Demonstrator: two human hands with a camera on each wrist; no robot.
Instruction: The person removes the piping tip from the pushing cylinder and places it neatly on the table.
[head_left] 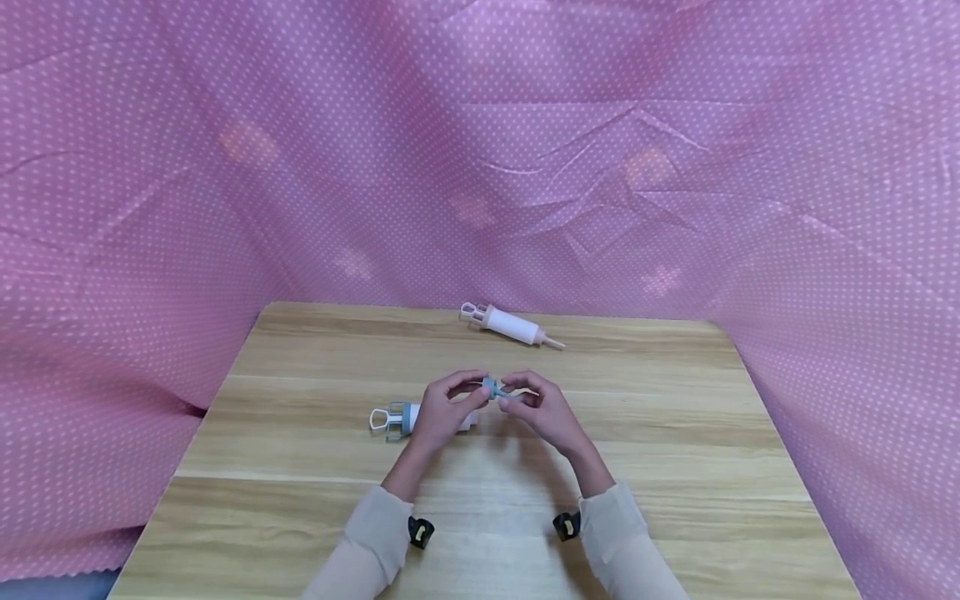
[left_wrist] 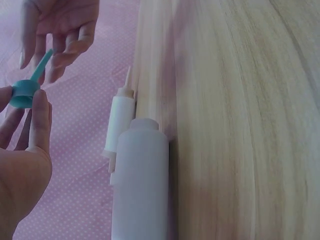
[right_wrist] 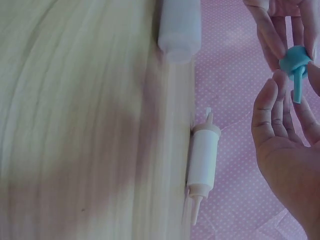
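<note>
Pink cloth (head_left: 135, 250): begins left of both hands, passes behind them and goes down on the right; dotted with white, creased, and cut off by the picture edges.
Table (head_left: 285, 475): wood grain, under and around the hands; its near edge is outside the head view.
Blue-collared bottle (head_left: 406, 419): lies just beside and below the left hand, which hides part of the white barrel; the ring handle points left. Both wrist views cut it off.
Left hand (head_left: 444, 410): pinches the blue cap between thumb and fingers; some fingers are hidden.
Blue cap (head_left: 490, 387): between the two hands, raised above the table, its thin spout towards the right hand.
Pink-ended bottle (head_left: 513, 326): lies beyond the hands, near the far edge of the table, its nozzle to the right.
Right hand (head_left: 543, 412): fingers loosely bent and parted around the spout; whether they touch it, I cannot tell.
Sleeves (head_left: 618, 525): pale, below the hands, cut off at the bottom; a small black device shows beside each cuff.
</note>
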